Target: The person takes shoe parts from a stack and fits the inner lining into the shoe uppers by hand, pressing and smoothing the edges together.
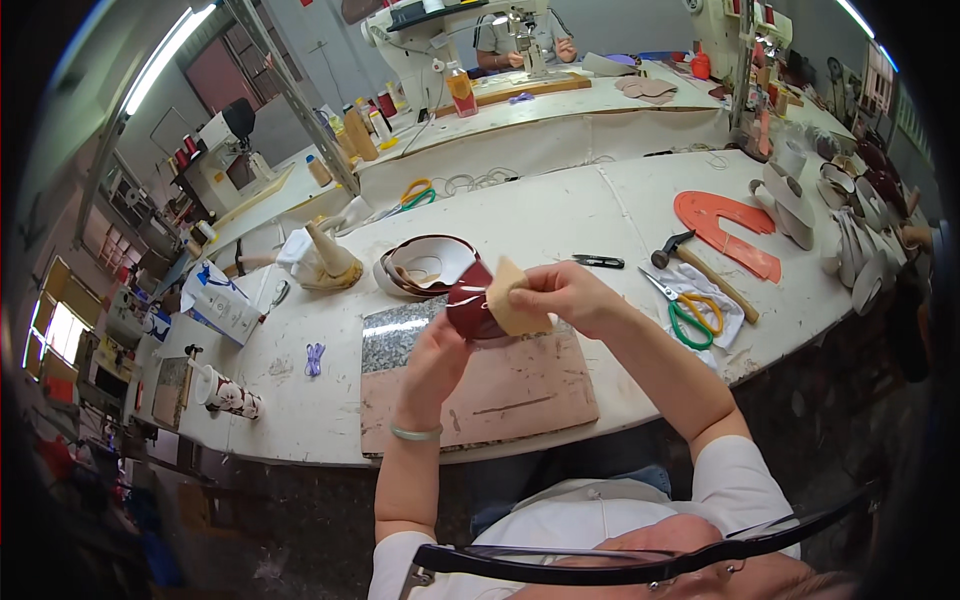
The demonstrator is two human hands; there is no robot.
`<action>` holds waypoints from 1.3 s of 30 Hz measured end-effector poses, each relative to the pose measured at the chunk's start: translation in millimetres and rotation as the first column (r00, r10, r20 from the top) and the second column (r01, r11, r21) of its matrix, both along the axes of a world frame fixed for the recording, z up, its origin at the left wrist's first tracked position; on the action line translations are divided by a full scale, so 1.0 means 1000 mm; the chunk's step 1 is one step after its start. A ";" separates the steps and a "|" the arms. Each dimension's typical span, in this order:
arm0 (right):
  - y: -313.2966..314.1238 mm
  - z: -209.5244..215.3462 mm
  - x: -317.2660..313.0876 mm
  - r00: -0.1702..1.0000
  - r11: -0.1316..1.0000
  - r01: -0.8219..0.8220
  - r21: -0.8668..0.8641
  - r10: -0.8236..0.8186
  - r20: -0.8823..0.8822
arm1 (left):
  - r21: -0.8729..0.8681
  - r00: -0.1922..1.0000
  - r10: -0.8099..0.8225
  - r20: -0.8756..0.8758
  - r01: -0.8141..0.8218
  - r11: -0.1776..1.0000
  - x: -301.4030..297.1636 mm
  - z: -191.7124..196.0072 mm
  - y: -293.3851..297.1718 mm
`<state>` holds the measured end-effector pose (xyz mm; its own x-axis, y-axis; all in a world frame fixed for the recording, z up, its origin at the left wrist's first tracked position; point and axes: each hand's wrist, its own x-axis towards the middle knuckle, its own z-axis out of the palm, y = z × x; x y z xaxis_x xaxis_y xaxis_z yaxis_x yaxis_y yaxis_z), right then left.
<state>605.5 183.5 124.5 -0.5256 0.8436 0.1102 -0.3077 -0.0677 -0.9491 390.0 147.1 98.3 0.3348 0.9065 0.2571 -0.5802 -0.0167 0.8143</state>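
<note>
A glossy maroon leather piece (468, 308) with a tan lining (510, 292) is held up above the work board. My left hand (437, 350) grips the maroon side from below, its fingers partly hidden behind the piece. On the other side, my right hand (572, 296) pinches the tan part between thumb and fingers. Under both hands lies a board with a pinkish-brown surface (480, 405) and a speckled stone strip (395, 335) behind it. Just beyond my hands, curved white-and-maroon shoe uppers (425, 262) sit nested together.
To the right are a hammer (700, 270), scissors with green and orange handles (690, 318) on a white cloth, a black thread snipper (598, 261) and an orange-red template (725, 230). A patterned cup (230, 393) and a glue-stained pot (328, 262) stand left. Another person (520, 45) sits at a sewing machine opposite.
</note>
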 end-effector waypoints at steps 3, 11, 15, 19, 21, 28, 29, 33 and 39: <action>0.001 0.004 -0.007 0.999 0.999 0.042 0.008 -0.042 0.009 | -0.150 0.998 0.035 0.051 -0.027 0.988 -0.005 -0.009 -0.005; 0.012 -0.015 -0.014 0.997 0.986 -0.068 -0.153 0.074 0.034 | -0.406 0.975 0.128 0.183 -0.044 0.913 -0.002 -0.041 -0.016; 0.008 -0.021 -0.018 0.959 0.985 -0.154 0.072 0.131 0.251 | -0.387 0.937 0.108 0.331 0.030 0.922 -0.005 -0.051 -0.021; 0.008 -0.032 -0.027 0.914 0.898 -0.079 0.433 -0.108 0.392 | -0.443 0.941 0.132 0.313 0.022 0.896 -0.012 -0.063 -0.032; 0.012 -0.036 -0.026 0.883 0.691 -0.204 0.694 -0.176 0.435 | -0.498 0.986 0.141 0.092 -0.077 0.863 -0.028 -0.077 -0.035; -0.029 0.002 -0.023 0.812 0.470 -0.534 0.702 0.055 0.581 | 0.889 0.333 0.857 -0.393 -0.100 0.447 -0.044 0.022 -0.035; -0.035 0.007 -0.023 0.791 0.427 -0.567 0.704 0.044 0.611 | 0.832 0.524 0.670 -0.525 0.151 0.534 -0.041 0.028 -0.030; -0.039 0.017 -0.008 0.718 0.354 -0.578 0.735 -0.208 0.665 | 0.624 0.541 0.324 -0.776 0.582 0.521 -0.027 0.037 -0.024; -0.026 -0.035 -0.008 0.615 -0.060 -0.454 0.889 -0.743 0.263 | 0.793 0.124 0.906 -0.405 0.541 0.280 -0.020 0.019 0.000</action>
<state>597.2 157.3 89.7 -0.7769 0.2667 0.5704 0.4539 0.8650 0.2139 370.0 146.7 117.6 0.7457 0.4760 0.4662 0.5968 -0.7884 -0.1496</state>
